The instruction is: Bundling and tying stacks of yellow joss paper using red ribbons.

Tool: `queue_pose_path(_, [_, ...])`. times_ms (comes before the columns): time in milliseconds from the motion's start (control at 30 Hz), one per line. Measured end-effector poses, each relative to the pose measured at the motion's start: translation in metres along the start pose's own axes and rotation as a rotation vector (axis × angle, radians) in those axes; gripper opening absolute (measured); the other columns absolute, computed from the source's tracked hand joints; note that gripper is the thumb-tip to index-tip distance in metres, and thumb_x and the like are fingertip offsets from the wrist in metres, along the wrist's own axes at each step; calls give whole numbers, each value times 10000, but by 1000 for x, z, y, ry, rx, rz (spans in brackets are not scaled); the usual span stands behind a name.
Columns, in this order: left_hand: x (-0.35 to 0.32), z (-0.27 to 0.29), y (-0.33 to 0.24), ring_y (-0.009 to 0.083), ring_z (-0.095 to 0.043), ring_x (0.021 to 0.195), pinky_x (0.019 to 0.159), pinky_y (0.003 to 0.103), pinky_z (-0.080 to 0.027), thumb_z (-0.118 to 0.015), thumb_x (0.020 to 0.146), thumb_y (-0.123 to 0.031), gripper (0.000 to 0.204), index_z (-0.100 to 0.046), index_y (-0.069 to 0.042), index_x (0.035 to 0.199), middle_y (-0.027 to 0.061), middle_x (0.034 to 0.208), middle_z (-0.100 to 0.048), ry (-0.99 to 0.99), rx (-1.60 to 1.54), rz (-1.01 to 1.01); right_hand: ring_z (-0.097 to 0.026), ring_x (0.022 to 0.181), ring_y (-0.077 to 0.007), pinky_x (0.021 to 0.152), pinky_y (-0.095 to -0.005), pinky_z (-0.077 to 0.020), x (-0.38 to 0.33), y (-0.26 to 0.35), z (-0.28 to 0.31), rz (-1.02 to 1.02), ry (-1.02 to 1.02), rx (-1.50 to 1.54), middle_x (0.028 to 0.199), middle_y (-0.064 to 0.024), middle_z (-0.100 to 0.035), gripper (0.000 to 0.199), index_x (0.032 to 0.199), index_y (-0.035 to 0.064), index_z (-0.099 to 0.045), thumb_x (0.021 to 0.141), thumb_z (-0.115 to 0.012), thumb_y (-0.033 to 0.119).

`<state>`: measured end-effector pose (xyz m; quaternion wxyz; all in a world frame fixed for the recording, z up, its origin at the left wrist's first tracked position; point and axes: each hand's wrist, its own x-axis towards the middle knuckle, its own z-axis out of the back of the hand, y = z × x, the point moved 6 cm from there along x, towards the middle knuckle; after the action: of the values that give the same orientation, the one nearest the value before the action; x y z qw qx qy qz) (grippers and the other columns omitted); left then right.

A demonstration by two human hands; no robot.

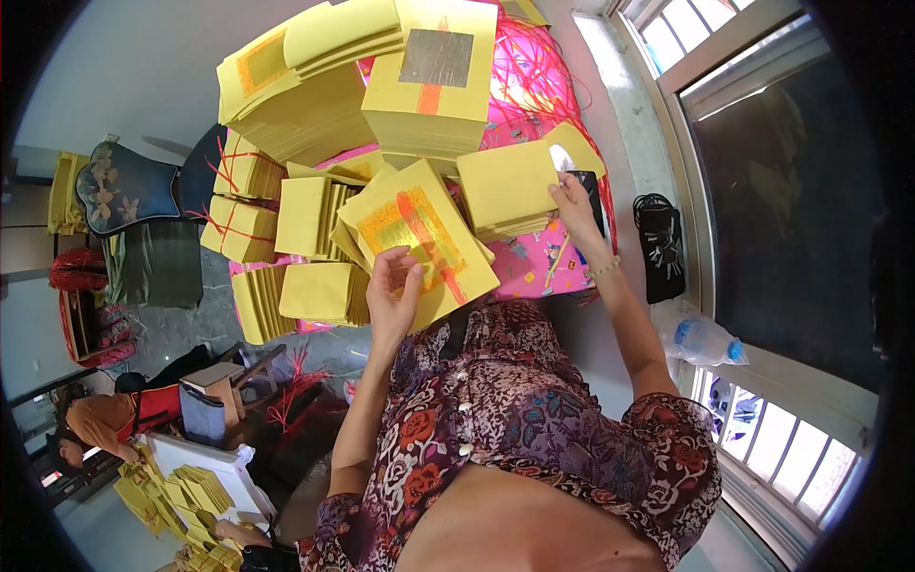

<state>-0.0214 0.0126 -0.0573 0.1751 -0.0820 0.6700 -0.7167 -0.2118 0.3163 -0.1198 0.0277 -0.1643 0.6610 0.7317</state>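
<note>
In front of me lies a yellow paper sheet (437,250) with a gold foil square and a red stripe. My left hand (393,291) is over its near left side, fingers loosely bent and thumb apart, gripping nothing. At the right, my right hand (574,208) pinches the edge of a folded yellow paper (505,183) on top of a small pile. Beyond stand tall stacks of yellow paper, one topped by a silver foil square (436,59). Folded bundles (238,229) tied with red string sit at the left, beside untied folded piles (319,291).
A pink patterned cloth (522,272) covers the table. Red strings (529,71) lie heaped at the far right. Along the window side are a black pouch (660,250) and a plastic bottle (705,340). Lower left, people work at a white table (214,458) with yellow paper; a chair (126,189) stands left.
</note>
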Motion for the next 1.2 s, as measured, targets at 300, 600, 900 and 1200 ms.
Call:
queue_pose_path(300, [-11, -10, -12, 88, -602, 864, 804, 246, -493, -637, 963, -113, 223, -605, -14, 1160, 13, 975, -646, 114, 209, 26, -649, 798, -123, 585, -270, -550, 23, -63, 5, -113, -90, -46, 993, -79, -671, 289, 1273, 40, -498, 1002, -522, 135])
queue_pose_path(600, [-11, -11, -7, 95, -610, 886, 812, 247, -498, -640, 957, -105, 227, -612, -10, 1161, 21, 988, -657, 138, 191, 30, -683, 783, -245, 582, -365, -567, 27, -89, 14, -8, -148, -197, 993, -163, -664, 348, 1287, 16, -483, 982, -545, 171])
queue_pose_path(900, [-16, -13, -22, 161, -643, 912, 831, 284, -511, -702, 906, -130, 275, -632, -10, 1143, 87, 1000, -671, 209, 384, -66, -607, 930, -435, 814, -509, -492, 2, -37, -9, 296, -326, -1034, 1009, -255, -597, 276, 1120, -9, -567, 923, -565, 184])
queue_pose_path(1200, [-27, -22, -59, 326, -578, 1003, 860, 410, -496, -850, 725, -238, 504, -619, -60, 1136, 131, 1025, -588, 323, 716, -316, -559, 993, -414, 836, -490, -469, 4, -30, 1, 345, -369, -1028, 1056, -221, -569, 316, 1135, 10, -577, 912, -630, 227])
